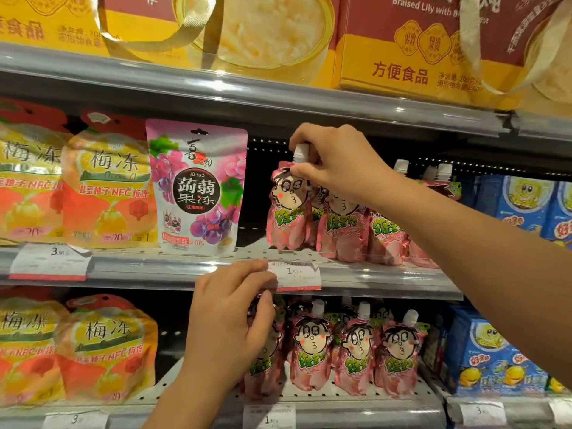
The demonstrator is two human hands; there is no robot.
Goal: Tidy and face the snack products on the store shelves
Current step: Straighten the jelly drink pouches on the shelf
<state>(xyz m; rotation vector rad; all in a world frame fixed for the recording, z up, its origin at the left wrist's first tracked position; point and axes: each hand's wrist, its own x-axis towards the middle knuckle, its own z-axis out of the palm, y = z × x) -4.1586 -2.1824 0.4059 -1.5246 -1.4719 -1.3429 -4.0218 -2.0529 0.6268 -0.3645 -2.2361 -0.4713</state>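
On the middle shelf (185, 267) my right hand (337, 162) grips the white spout cap of a pink cartoon-face jelly pouch (288, 209), which stands upright at the left end of a row of like pouches (346, 230). A gap of bare shelf separates it from a purple grape konjac jelly bag (198, 187) on its left. My left hand (229, 317) hangs with loosely curled fingers in front of the shelf's price rail, its fingertips at a white price tag (298, 275). More pink pouches (356, 351) stand on the shelf below.
Orange-yellow plum jelly bags (102, 190) fill the left side of both shelves. Blue snack boxes (526, 205) stand at the right. Red and yellow gift boxes (418, 41) with ribbon handles sit on the top shelf.
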